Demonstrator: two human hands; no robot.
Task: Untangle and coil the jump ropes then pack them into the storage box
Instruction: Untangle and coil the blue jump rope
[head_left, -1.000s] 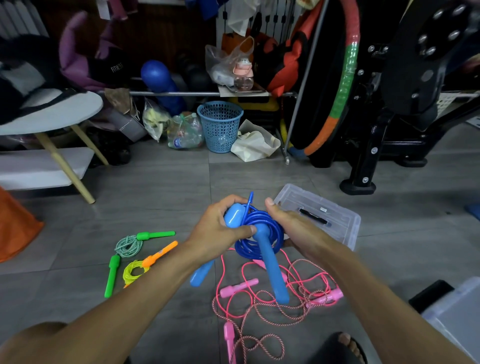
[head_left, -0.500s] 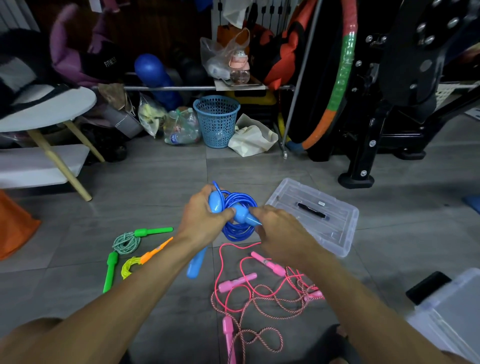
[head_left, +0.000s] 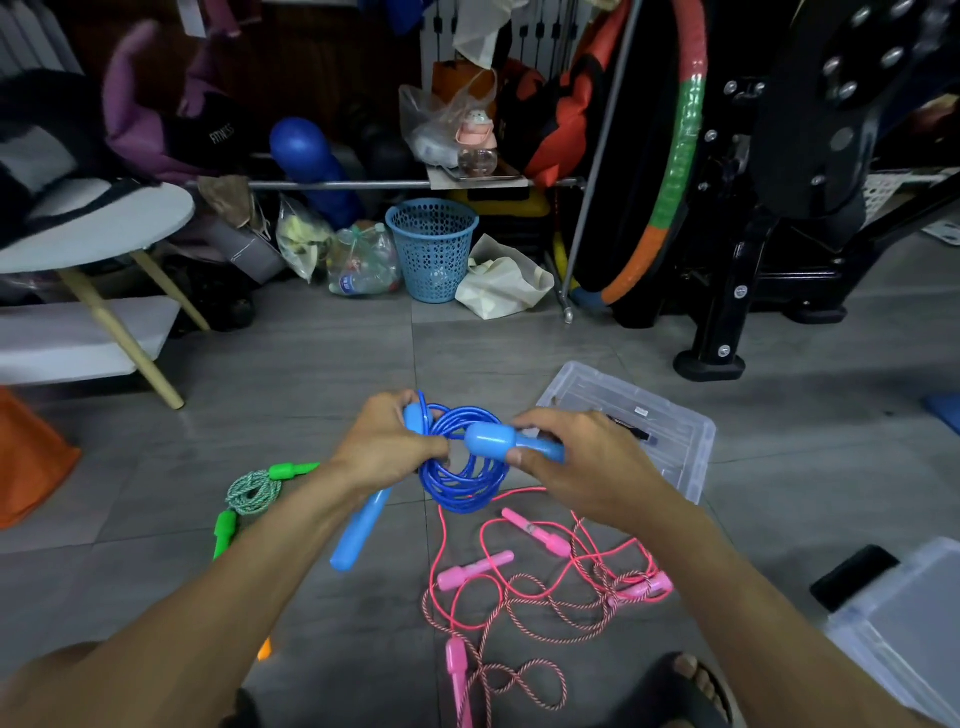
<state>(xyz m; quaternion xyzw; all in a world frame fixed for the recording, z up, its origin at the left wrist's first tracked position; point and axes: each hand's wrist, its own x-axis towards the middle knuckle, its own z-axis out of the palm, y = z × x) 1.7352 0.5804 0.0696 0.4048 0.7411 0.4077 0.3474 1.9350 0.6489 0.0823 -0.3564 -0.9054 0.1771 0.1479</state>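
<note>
A blue jump rope (head_left: 465, 480) hangs as a coil between my hands above the grey floor. My left hand (head_left: 387, 447) grips the coil and one blue handle (head_left: 361, 530), which points down and left. My right hand (head_left: 576, 465) holds the other blue handle (head_left: 491, 441) sideways against the coil. Below lie tangled pink ropes (head_left: 540, 592) with several pink handles. A coiled green rope (head_left: 252, 491) with green handles rests on the floor at the left. A clear plastic lid (head_left: 670, 421) lies flat behind my right hand.
A clear storage box (head_left: 904, 629) stands at the lower right beside a black object. My foot in a sandal (head_left: 685, 675) is near the pink ropes. An orange cone (head_left: 31, 457) is at the left, a blue basket (head_left: 431, 249) and clutter at the back.
The right hand has turned the second blue handle from pointing down to lying sideways across the coil. The coil stays gripped in the left hand.
</note>
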